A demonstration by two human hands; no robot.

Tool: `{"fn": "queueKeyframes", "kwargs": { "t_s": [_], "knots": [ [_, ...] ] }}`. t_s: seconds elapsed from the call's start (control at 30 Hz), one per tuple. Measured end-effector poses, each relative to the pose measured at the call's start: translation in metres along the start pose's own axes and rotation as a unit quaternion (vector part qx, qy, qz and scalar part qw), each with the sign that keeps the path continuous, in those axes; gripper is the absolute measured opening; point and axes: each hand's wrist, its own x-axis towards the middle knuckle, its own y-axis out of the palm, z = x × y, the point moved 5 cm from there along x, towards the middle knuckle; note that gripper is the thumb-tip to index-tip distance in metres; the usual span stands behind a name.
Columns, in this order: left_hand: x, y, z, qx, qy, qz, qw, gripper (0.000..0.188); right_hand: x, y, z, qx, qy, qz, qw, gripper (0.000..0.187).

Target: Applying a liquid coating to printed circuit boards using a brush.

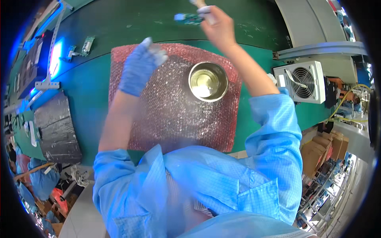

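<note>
The right hand [219,29], bare with white-covered fingertips, is curled beside one green rectangular circuit board [191,19], long axis roughly left-right, pale-blue end pointing left; blur hides whether it grips. The blue-gloved left hand [139,68] is bent, its hold unclear, over one pink bubble-wrap sheet [168,115] bearing one round silver metal cup [192,89].
</note>
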Motion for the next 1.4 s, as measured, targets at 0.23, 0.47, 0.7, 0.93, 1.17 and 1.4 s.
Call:
{"fn": "queueKeyframes", "kwargs": {
  "t_s": [0.23,0.47,0.7,0.93,1.17,1.4],
  "knots": [
    [-0.025,-0.044,0.022,-0.089,0.052,-0.098,0.990,0.032,-0.084,0.076,0.142,0.079,-0.115,0.120,0.983,0.033],
    [-0.111,-0.076,-0.016,0.112,0.116,-0.113,0.980,0.042,-0.130,0.004,0.127,0.136,0.098,0.048,0.985,0.017],
    [-0.147,-0.076,-0.024,0.243,0.109,-0.094,0.959,0.051,-0.181,-0.071,0.038,0.190,0.338,-0.064,0.920,0.012],
    [-0.144,-0.059,-0.011,0.238,0.093,-0.093,0.962,0.037,-0.198,-0.068,0.012,0.094,0.368,0.012,0.925,0.014],
    [-0.136,-0.053,0.002,0.182,0.071,-0.011,0.981,0.042,-0.192,-0.071,0.016,0.065,0.343,0.026,0.937,0.017],
    [-0.124,-0.048,0.004,0.183,0.048,0.009,0.982,0.036,-0.177,-0.123,0.029,0.136,0.383,0.034,0.913,0.019]
  ]
}}
